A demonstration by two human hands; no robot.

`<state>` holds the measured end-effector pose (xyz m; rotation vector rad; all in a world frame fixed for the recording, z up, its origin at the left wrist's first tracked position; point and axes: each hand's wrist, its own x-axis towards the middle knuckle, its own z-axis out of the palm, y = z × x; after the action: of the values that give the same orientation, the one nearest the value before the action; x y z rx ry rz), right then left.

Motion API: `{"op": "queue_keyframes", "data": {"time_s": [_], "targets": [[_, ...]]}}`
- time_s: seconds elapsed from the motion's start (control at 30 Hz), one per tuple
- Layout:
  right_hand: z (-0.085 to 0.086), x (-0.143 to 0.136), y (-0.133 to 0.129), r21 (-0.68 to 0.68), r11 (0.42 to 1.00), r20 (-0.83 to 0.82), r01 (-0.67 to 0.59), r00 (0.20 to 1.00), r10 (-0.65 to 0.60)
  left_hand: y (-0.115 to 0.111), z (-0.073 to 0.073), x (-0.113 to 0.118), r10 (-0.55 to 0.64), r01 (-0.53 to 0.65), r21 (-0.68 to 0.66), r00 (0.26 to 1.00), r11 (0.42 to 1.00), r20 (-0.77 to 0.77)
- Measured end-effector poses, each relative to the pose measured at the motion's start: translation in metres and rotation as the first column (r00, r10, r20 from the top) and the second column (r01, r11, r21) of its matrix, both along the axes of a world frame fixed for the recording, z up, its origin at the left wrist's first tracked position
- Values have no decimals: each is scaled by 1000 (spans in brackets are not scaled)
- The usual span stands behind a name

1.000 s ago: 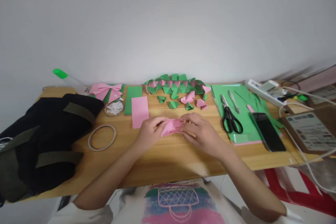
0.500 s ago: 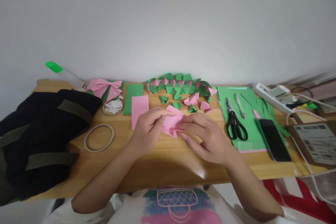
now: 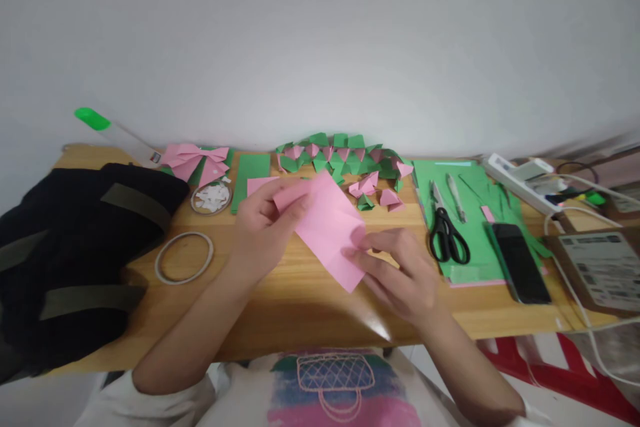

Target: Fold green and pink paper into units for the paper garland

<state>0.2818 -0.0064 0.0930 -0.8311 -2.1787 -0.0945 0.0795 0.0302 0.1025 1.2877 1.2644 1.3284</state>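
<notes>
A sheet of pink paper [image 3: 331,227] is held up between my hands over the middle of the table, slanted and spread nearly flat, with its upper left part curling over. My left hand [image 3: 270,227] pinches that upper left side between thumb and fingers. At the lower right edge, my right hand [image 3: 400,273] grips the sheet between thumb and fingertips. Behind it lie folded pink pieces [image 3: 391,199] and a small green folded piece [image 3: 366,203]. Farther back stands a joined row of green and pink folded paper [image 3: 345,155].
Black scissors [image 3: 449,237] and a phone [image 3: 520,263] rest on green sheets [image 3: 473,260] at right, near a power strip [image 3: 520,183]. At left are a black cloth item [image 3: 90,247], a ring [image 3: 159,267], a dish of white scraps [image 3: 213,199] and a pink bow [image 3: 195,161].
The pink paper, folded and low over the table half a second ago, is now opened out and raised. My right hand has shifted to its lower right edge.
</notes>
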Motion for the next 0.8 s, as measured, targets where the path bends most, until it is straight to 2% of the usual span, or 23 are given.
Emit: {"op": "queue_keyframes", "data": {"time_s": [0.07,0.13,0.23,0.3,0.37,0.43,0.53,0.63,0.7,0.8], "targets": [[-1,-2,-3,67,997,1,26,1000,-26,1,1,0,50,-48,-29,998,998,38],[-2,-4,-5,117,991,8,59,998,-61,3,1,0,42,-40,-46,998,998,48],[-4,-7,-5,145,986,25,87,995,-92,4,5,3,-9,8,-30,999,1000,-45],[-5,-8,-4,111,993,61,47,997,-54,7,8,8,-73,71,-37,996,997,-56],[-7,-10,-5,72,997,83,35,996,-41,9,9,13,-138,143,-107,989,984,57],[-13,-13,-5,54,991,49,119,991,-122,10,6,18,-175,210,-196,968,958,181],[-27,-21,-3,27,957,-42,290,956,-289,6,-5,22,-245,318,-285,933,904,264],[-39,-30,-2,-57,942,-44,331,942,-333,-5,-21,24,-332,439,-346,885,829,327],[-41,-35,-2,-154,942,-29,298,952,-306,-12,-32,25,-338,424,-331,896,843,288],[-34,-36,-3,-301,936,-43,182,978,-204,-17,-42,24,-297,358,-298,926,885,232]]}}
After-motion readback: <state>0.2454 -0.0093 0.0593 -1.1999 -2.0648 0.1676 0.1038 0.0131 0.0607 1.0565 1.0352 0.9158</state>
